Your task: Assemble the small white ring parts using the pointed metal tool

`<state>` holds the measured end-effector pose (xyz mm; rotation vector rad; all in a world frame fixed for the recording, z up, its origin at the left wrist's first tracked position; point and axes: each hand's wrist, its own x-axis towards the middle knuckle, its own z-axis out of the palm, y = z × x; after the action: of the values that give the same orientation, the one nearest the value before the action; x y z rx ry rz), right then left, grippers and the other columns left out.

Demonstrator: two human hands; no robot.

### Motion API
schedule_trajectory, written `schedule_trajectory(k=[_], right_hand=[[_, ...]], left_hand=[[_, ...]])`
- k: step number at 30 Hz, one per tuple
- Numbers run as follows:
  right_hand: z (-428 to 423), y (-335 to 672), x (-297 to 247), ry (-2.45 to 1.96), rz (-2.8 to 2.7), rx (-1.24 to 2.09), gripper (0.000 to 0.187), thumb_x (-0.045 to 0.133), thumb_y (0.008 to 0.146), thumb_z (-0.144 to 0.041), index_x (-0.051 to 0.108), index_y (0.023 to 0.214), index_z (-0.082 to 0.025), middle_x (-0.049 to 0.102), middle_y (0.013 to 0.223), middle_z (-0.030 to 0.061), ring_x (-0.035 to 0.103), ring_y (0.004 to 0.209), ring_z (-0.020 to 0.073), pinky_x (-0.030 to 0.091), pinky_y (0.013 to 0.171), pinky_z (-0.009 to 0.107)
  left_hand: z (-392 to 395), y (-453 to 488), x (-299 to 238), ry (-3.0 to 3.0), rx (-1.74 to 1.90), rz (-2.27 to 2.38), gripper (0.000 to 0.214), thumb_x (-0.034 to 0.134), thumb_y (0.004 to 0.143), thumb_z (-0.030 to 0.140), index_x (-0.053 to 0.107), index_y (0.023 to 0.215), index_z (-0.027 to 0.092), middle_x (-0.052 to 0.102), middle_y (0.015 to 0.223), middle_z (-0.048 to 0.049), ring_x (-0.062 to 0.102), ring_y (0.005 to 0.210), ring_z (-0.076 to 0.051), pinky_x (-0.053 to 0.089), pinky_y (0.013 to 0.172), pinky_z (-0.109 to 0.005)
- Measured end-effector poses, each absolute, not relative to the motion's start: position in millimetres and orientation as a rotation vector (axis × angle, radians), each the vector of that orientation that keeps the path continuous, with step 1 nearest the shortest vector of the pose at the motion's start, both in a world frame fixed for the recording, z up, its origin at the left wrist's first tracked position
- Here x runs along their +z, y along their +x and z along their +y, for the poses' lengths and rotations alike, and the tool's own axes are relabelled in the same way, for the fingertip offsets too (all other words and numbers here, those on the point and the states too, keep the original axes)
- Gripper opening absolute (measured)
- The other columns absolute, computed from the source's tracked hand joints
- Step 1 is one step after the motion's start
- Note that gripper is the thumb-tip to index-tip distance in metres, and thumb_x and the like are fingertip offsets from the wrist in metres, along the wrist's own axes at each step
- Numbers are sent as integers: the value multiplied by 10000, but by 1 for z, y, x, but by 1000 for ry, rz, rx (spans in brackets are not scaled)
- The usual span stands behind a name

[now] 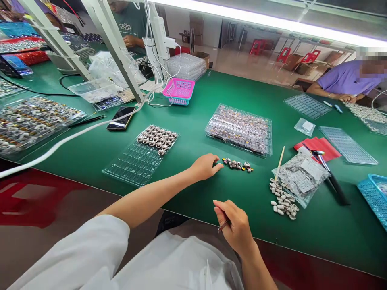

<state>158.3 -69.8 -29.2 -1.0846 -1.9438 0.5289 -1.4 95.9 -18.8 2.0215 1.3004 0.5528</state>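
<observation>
My left hand (206, 166) reaches over the green table, thumb and forefinger apart, by the left end of a short row of small earbud-like parts (234, 164) with yellow and dark bits. Nothing shows between its fingers. Nearer my body, my right hand (234, 225) is closed around a thin metal tool (223, 226); only its end sticks out below the fingers, and its kind is hidden. Left of my arm lies a clear compartment tray (130, 163), its far part filled with grey-beige shells (155, 137). Beyond the row rests a stack of filled clear trays (240, 129).
To the right are loose beige pieces (282, 201), a bag of parts (300, 173), a black-handled tool (335, 185) and a blue basket (375, 197). A phone (121, 118), white cable (75, 133) and pink basket (180, 86) are left. Another person (341, 78) sits across.
</observation>
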Motion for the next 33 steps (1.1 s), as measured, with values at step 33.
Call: schedule_trajectory(k=[33], right_hand=[[-81, 182, -21, -1260, -1395, 1031, 188, 622, 931, -308, 669, 1102, -245, 627, 958, 42, 592, 727, 133, 476, 580, 238]], left_hand=[[-5, -6, -1, 595, 574, 628, 294, 831, 759, 347, 688, 829, 100, 722, 805, -72, 664, 627, -120, 542, 650, -260]])
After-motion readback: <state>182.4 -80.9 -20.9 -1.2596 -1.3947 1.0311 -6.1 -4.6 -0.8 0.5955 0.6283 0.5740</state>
